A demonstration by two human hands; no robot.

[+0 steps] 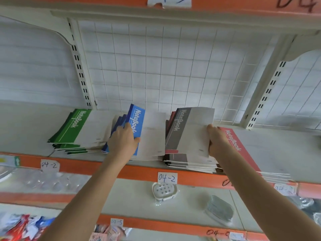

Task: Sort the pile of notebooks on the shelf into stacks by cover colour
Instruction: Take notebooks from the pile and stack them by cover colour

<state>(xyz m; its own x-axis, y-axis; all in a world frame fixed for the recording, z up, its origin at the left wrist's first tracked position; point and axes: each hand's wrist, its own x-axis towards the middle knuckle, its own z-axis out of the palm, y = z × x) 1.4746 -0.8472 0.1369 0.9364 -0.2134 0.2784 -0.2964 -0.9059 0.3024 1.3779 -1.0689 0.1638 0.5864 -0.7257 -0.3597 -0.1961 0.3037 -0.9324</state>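
Mid-sort: your left hand (124, 139) grips a blue notebook (137, 122) near the shelf's (26, 129) front edge, your right hand (218, 141) pinches a grey notebook (191, 129) above the mixed pile (187, 164), and it likely needs its own stack next.

Along the shelf (22, 129) are ranged, left to right: one notebook stack (81, 127), a second stack (152, 134), the pile (189, 162), a fourth stack (258, 150).

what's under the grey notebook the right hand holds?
Under the grey notebook, a pile: red cover topmost, dark cover next, white edges. Lower covers are hidden.
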